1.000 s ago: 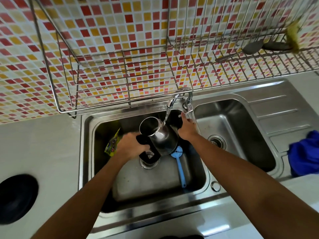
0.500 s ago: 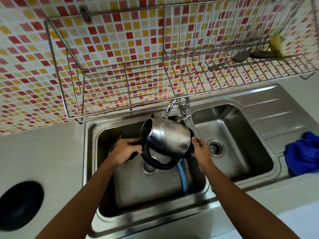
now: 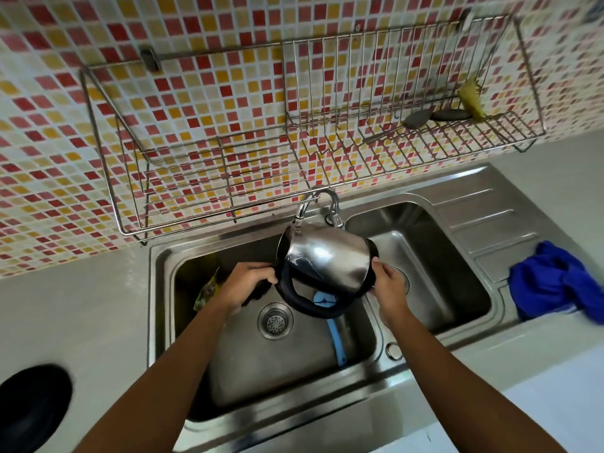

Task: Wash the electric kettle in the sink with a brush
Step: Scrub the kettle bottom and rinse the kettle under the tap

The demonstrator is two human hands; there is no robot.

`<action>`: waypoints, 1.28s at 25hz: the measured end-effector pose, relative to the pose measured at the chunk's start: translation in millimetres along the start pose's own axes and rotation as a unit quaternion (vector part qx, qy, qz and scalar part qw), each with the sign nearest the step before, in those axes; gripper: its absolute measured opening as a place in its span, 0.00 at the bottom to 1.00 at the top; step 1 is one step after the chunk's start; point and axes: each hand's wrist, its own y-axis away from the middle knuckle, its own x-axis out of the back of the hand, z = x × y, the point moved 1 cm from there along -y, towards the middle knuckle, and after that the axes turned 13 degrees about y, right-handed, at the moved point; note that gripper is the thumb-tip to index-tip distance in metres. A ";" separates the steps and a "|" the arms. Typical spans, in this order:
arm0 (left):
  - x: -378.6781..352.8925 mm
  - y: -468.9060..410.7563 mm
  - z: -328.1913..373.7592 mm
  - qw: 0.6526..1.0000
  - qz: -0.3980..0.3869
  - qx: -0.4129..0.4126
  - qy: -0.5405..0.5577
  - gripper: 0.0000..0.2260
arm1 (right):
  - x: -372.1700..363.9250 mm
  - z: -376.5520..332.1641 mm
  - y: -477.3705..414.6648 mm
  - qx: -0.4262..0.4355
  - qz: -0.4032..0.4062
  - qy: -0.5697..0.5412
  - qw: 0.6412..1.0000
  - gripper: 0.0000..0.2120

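Electric kettle (image 3: 327, 256) sideways under tap (image 3: 313, 201): left hand (image 3: 248, 284) fingers curled round handle (image 3: 295, 297), right hand (image 3: 389, 286) fingers gripping base (image 3: 372, 253).

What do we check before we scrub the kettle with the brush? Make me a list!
1. Kettle held firmly: ok. The left hand grips the black part by the handle and the right hand holds the base.
2. Kettle over the sink: ok. It is tipped on its side above the left basin.
3. Brush in a hand: not ok. It lies in the basin under the kettle, and both hands are busy.
4. Water running from the tap: cannot tell.
5. Drain uncovered: ok.
6. Inside of the kettle empty: cannot tell. Its mouth faces away.
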 end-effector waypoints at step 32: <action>19.2 50.4 80.8 0.856 -0.009 -0.152 -0.493 0.13 | -89.1 62.2 45.7 -0.216 -0.246 -0.112 0.938 0.27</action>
